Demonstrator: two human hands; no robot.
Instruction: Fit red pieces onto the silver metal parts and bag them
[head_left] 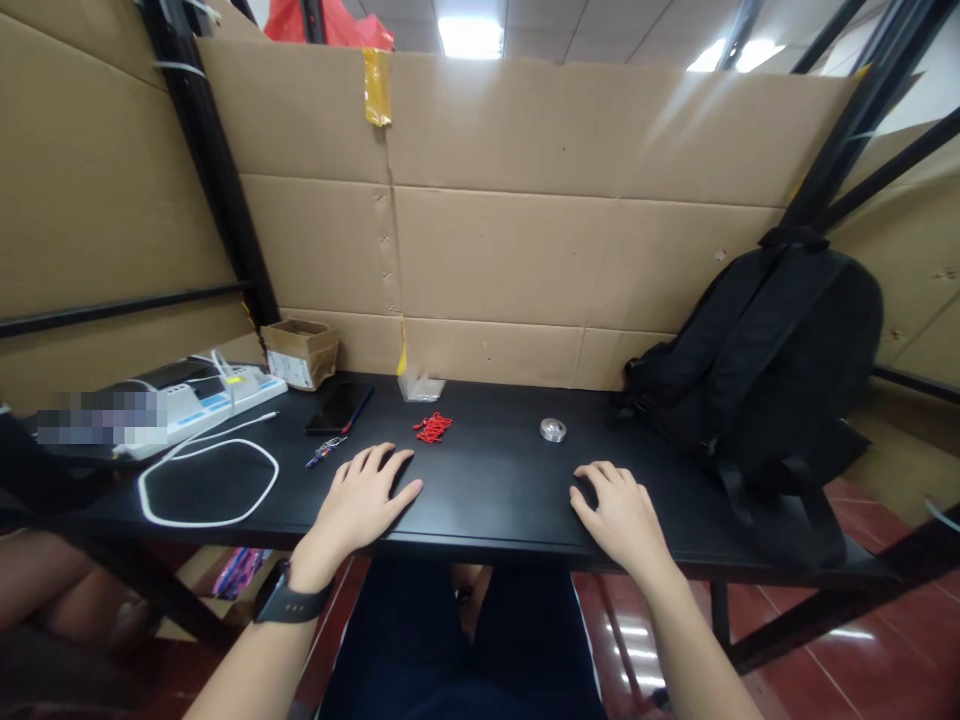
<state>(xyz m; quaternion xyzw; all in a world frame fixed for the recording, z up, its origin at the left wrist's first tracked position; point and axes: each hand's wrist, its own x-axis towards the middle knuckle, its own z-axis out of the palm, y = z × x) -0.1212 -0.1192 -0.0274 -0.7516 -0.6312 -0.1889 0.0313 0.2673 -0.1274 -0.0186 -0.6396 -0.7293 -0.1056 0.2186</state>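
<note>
My left hand (365, 500) rests on the black table (487, 490) with its fingers spread and holds nothing; a dark watch is on that wrist. My right hand (619, 510) lies on the table to the right, fingers apart, also holding nothing. Beyond and between them are a small bundle of red cord (433, 428) and a roll of clear tape (553, 430). A beaded keychain (325, 452) is just past my left hand, beside a dark phone (339, 409). Behind the red cord sits a small clear plastic bag (422, 387).
A black backpack (787, 340) stands on the right. At the left are a power strip (202, 410), a looped white cable (210, 523) and an open small cardboard box (301, 355). Cardboard walls (510, 240) enclose the table. Another person's legs (56, 590) show at the lower left.
</note>
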